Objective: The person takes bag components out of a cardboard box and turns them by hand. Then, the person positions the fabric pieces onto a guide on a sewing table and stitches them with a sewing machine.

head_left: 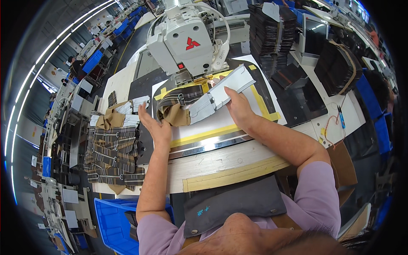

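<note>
My right hand (240,108) grips a stiff white strip (231,89), thumb on its near face and fingertips showing at its far edge. The strip slants down-left toward a dark striped fabric piece (172,97) with a metal buckle (181,98) and a tan flap (177,115). Whether strip and fabric are joined, I cannot tell. My left hand (157,127) is open beside the tan flap, fingers spread; its thumb is close to the flap, contact unclear. Beneath lies a white sheet (199,131) bordered by yellow tape, in front of a white sewing machine head (187,42).
Left of the sheet, striped buckled pieces (112,153) lie piled in overlapping rows. Dark bundled stacks (272,34) stand at the back right, and another tied bundle (338,68) is farther right. A blue pen (341,117) lies near orange thread. A blue bin (112,225) sits below left.
</note>
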A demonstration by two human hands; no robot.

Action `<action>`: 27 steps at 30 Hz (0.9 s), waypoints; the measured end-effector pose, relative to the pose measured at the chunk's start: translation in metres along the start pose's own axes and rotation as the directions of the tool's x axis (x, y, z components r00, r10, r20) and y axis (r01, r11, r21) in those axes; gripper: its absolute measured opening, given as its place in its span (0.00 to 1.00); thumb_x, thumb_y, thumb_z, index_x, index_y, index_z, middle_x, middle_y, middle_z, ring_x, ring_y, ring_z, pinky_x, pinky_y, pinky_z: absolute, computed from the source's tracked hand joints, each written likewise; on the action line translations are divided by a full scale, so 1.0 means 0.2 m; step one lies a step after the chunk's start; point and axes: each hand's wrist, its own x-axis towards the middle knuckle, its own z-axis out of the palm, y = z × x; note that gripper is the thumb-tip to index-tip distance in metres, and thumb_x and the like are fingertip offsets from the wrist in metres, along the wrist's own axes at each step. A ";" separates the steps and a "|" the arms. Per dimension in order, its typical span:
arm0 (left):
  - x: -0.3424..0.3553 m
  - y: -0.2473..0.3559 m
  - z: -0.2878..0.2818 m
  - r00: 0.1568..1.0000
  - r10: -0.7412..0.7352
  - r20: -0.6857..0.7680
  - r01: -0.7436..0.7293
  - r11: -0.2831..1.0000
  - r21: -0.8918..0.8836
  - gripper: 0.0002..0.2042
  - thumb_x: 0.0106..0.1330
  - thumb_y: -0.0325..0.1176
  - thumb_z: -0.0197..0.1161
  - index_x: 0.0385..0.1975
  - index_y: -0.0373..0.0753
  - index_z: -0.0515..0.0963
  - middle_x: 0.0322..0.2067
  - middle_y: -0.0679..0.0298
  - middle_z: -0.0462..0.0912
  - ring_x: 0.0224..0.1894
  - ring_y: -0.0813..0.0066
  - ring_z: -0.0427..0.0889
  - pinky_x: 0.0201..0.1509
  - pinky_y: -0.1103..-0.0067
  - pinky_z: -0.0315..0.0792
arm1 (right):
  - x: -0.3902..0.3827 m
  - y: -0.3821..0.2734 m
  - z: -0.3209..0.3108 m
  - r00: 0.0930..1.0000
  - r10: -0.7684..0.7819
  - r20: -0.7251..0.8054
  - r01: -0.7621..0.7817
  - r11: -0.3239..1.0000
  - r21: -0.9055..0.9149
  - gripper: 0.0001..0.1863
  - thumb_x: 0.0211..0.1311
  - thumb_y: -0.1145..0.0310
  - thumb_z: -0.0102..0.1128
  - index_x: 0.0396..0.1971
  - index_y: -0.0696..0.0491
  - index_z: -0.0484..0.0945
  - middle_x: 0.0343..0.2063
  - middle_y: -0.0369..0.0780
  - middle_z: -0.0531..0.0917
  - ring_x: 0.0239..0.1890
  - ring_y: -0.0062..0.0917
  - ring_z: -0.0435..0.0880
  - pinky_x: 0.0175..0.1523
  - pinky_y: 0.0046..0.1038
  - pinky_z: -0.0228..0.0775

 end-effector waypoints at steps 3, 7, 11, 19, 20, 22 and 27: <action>-0.03 0.28 -0.02 0.719 0.382 0.580 -0.660 0.637 0.399 0.30 0.48 0.21 0.58 0.58 0.44 0.74 0.63 0.57 0.70 0.71 0.58 0.60 0.73 0.53 0.43 | 0.02 -0.07 0.04 0.993 -0.112 -0.030 0.115 0.984 0.135 0.26 0.72 0.70 0.36 0.69 0.54 0.57 0.60 0.47 0.73 0.62 0.31 0.71 0.70 0.35 0.58; -0.05 0.39 0.09 0.590 0.355 0.725 -0.724 0.629 0.281 0.27 0.50 0.26 0.63 0.56 0.47 0.76 0.48 0.64 0.80 0.57 0.67 0.75 0.73 0.52 0.46 | 0.09 -0.17 0.01 0.980 -0.188 -0.063 0.195 0.972 0.129 0.30 0.69 0.67 0.40 0.70 0.54 0.55 0.54 0.45 0.77 0.54 0.27 0.76 0.59 0.28 0.66; 0.08 0.28 0.17 0.465 0.429 0.774 -0.834 0.506 0.221 0.16 0.55 0.28 0.64 0.44 0.44 0.82 0.31 0.70 0.79 0.39 0.71 0.81 0.70 0.55 0.56 | 0.11 -0.21 -0.20 0.963 -0.250 -0.097 0.237 0.963 -0.124 0.32 0.67 0.68 0.42 0.72 0.54 0.53 0.53 0.47 0.77 0.57 0.29 0.76 0.61 0.29 0.66; 0.14 0.28 0.32 0.351 0.525 0.775 -0.818 0.575 -0.019 0.12 0.53 0.27 0.65 0.39 0.46 0.84 0.27 0.71 0.79 0.32 0.73 0.80 0.37 0.75 0.70 | 0.10 -0.45 -0.10 0.959 0.241 0.152 0.214 -0.258 -0.942 0.29 0.65 0.49 0.60 0.65 0.38 0.72 0.36 0.47 0.76 0.41 0.38 0.77 0.49 0.35 0.69; 0.15 0.28 0.32 0.348 0.526 0.776 -0.818 0.575 -0.023 0.12 0.53 0.27 0.65 0.39 0.46 0.84 0.27 0.71 0.79 0.32 0.73 0.80 0.37 0.75 0.70 | 0.13 -0.44 -0.08 0.945 0.212 0.248 0.304 -0.296 -0.905 0.28 0.63 0.47 0.61 0.63 0.38 0.74 0.37 0.47 0.76 0.42 0.38 0.77 0.49 0.36 0.69; 0.16 0.27 0.32 0.365 0.549 0.752 -0.799 0.599 -0.050 0.12 0.55 0.29 0.64 0.40 0.44 0.84 0.28 0.70 0.81 0.31 0.72 0.81 0.37 0.76 0.70 | 0.22 -0.40 -0.09 0.892 0.120 0.435 0.450 -0.301 -0.841 0.26 0.58 0.45 0.66 0.56 0.37 0.81 0.37 0.46 0.76 0.42 0.37 0.77 0.48 0.36 0.68; 0.14 0.24 0.35 0.412 0.506 0.758 -0.767 0.641 -0.011 0.11 0.55 0.29 0.65 0.38 0.43 0.83 0.29 0.68 0.82 0.31 0.71 0.82 0.36 0.74 0.71 | 0.41 -0.34 -0.15 0.786 0.198 0.586 0.615 -0.349 -0.707 0.24 0.51 0.50 0.72 0.50 0.35 0.85 0.41 0.44 0.79 0.44 0.36 0.77 0.51 0.35 0.68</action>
